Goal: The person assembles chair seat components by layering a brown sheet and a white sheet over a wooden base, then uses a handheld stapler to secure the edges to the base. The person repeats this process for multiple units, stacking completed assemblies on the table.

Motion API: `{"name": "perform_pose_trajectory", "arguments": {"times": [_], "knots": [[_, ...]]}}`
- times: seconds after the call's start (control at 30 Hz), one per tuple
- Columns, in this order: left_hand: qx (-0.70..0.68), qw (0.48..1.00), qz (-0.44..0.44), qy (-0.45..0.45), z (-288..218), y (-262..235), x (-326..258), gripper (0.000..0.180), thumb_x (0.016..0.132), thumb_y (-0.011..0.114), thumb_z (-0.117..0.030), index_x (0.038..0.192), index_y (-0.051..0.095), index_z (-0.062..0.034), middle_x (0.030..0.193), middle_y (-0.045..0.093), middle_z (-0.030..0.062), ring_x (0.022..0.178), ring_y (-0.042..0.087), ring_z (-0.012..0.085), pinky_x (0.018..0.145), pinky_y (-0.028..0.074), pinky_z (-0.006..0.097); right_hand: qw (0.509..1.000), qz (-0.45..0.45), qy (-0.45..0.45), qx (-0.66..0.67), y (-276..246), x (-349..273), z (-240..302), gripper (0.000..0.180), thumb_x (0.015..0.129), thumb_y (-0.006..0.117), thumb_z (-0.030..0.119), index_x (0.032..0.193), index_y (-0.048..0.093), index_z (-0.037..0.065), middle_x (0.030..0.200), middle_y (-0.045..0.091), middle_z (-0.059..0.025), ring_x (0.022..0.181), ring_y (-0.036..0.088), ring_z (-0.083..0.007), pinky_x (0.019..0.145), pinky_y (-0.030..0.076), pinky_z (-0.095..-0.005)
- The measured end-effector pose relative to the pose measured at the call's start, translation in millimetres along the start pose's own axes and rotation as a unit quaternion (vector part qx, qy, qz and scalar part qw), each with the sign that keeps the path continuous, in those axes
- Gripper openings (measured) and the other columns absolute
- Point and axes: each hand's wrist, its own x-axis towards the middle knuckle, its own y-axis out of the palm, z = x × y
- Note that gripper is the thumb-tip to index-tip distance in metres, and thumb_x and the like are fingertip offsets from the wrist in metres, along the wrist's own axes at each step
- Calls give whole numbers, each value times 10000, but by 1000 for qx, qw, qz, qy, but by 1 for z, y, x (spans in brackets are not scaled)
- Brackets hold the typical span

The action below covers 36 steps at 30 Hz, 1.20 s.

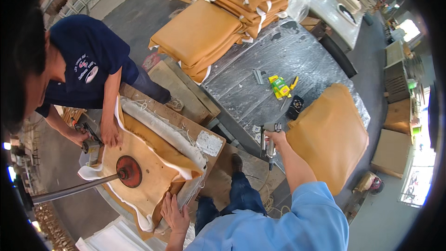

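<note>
My right hand is wrapped round the handle of a grey pneumatic staple gun, held beside the work table. My left hand lies with fingers stretched out against the near edge of a tan leather seat cushion. White lining strips show along its folded cover edges. A round red press pad on a metal rod sits on the cushion's board. Across from me, a co-worker's hand lies on the cushion's edge, and their other hand grips a second staple gun.
The dark work table bears a tan leather piece, a green-yellow packet, a yellow cutter and a black object. Stacked tan cushions stand at the far side. A hose hangs near my legs.
</note>
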Motion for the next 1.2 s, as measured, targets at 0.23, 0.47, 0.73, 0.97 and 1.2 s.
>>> {"name": "perform_pose_trajectory", "arguments": {"times": [0.23, 0.47, 0.73, 0.97, 1.2], "knots": [[76, 997, 11, -21, -20, -9, 17, 705, 825, 837, -257, 1476, 618, -103, 1610, 568, 181, 1467, 532, 397, 1162, 387, 558, 996, 64, 31, 54, 28, 104, 31, 318, 916, 902, 88, 1184, 741, 33, 966, 773, -102, 741, 757, -254, 651, 631, -430], [60, 998, 16, -26, -15, -7, 30, 706, 811, 843, -262, 1472, 625, -143, 1639, 549, 120, 1471, 538, 336, 1154, 400, 522, 997, 65, -33, 29, 17, 167, 41, 323, 922, 904, 175, 1165, 728, 55, 971, 753, -70, 768, 735, -250, 684, 610, -451], [77, 997, 11, -29, -6, -16, -1, 720, 803, 845, -273, 1474, 616, -144, 1625, 558, 103, 1447, 549, 330, 1109, 417, 533, 998, 28, -7, -50, 19, 162, 28, 396, 946, 842, 128, 1274, 692, -36, 1101, 735, -124, 942, 692, -255, 808, 554, -434], [-79, 996, -30, 17, 18, -12, -14, 646, 915, 797, -288, 1516, 618, -132, 1659, 522, 129, 1476, 526, 346, 1151, 404, 521, 975, 13, -166, -149, 71, 29, 60, 668, 950, 845, 198, 1519, 601, -51, 1136, 755, -124, 935, 676, -181, 831, 549, -333], [-245, 955, -160, 38, 51, -42, -54, 468, 921, 804, -146, 1379, 720, -107, 1624, 542, 199, 1434, 568, 427, 1171, 464, 534, 877, 188, -411, -161, 227, -146, 53, 537, 982, 824, 194, 1439, 685, -50, 1249, 784, -185, 1117, 747, -240, 985, 578, -367]]}}
